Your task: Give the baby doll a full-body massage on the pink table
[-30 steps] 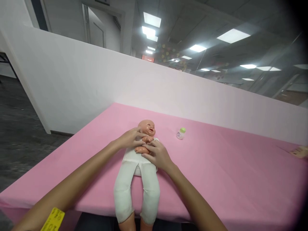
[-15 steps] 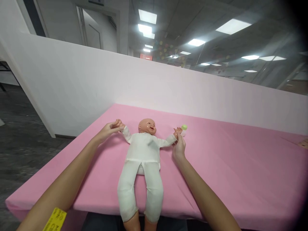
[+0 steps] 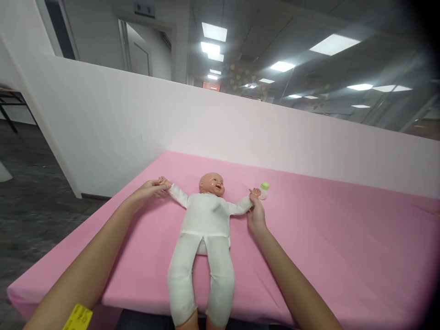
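Observation:
A baby doll (image 3: 206,215) in a white top and white trousers lies on its back on the pink-covered table (image 3: 326,247). Its head points to the far side, and its feet reach past the near edge. Both doll arms are stretched out sideways. My left hand (image 3: 146,191) is closed round the doll's hand on the left, thumb over it. On the other side, my right hand (image 3: 257,216) grips the doll's wrist, with the small plastic fingers showing above mine. Just beyond that doll hand stands a small baby bottle (image 3: 264,190) with a green cap, partly hidden.
A white partition (image 3: 220,123) rises along the table's far side. On the left, a dark floor (image 3: 48,201) and a dark-legged table (image 3: 13,103) lie beyond the table edge. A yellow label (image 3: 78,317) is on my left forearm.
My left hand has moved outward to the left with the doll's hand, straightening that arm. My right hand has hardly moved. The view has tilted slightly up, and more of the bottle shows.

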{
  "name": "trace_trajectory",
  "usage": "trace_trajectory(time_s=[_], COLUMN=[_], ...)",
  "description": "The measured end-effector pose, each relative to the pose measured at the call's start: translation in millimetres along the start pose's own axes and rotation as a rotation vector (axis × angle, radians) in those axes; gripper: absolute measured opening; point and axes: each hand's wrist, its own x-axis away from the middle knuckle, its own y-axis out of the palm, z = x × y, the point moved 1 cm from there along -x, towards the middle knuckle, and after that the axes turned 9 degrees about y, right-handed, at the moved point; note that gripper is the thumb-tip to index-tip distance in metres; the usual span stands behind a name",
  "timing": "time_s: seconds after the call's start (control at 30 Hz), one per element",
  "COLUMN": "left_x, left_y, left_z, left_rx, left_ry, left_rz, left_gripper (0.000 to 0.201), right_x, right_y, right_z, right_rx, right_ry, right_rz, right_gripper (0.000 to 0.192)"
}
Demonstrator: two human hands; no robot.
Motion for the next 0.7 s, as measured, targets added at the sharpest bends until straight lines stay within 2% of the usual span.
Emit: trace_trajectory(time_s=[0.1, 0.17, 0.23, 0.3, 0.37, 0.43, 0.5, 0.63, 0.7], left_x=[-3, -1, 7, 16, 23, 28, 30, 32, 31], left_y=[28.0, 53.1, 80.4, 105.3, 123.9, 132.6, 132.9, 123.6, 117.4], left_z=[9, 15, 21, 26, 29, 32, 33, 40, 43], left_rx=[0.067, 0.056, 0.027, -0.039, -0.188, -0.333, -0.431, -0.454, -0.389], left_ry=[0.107, 0.219, 0.303, 0.388, 0.535, 0.661, 0.721, 0.712, 0.692], left_rz=[0.111, 0.203, 0.242, 0.209, 0.072, 0.003, -0.024, -0.082, -0.037], left_gripper=[0.057, 0.056, 0.055, 0.051, 0.039, 0.029, 0.027, 0.030, 0.030], right_x=[22, 40, 59, 75, 83, 86, 86, 85, 82], right_y=[11, 20, 29, 37, 42, 44, 44, 41, 38], right_z=[-20, -32, -39, -42, -43, -43, -44, -45, -45], right_rx=[0.054, 0.213, 0.430, 0.577, 0.640, 0.653, 0.647, 0.641, 0.629], right_ry=[-0.203, -0.370, -0.584, -0.730, -0.784, -0.798, -0.811, -0.806, -0.773], right_rz=[-0.072, -0.213, -0.401, -0.520, -0.561, -0.572, -0.579, -0.556, -0.534], right_gripper=[0.061, 0.051, 0.044, 0.040, 0.036, 0.034, 0.036, 0.034, 0.030])
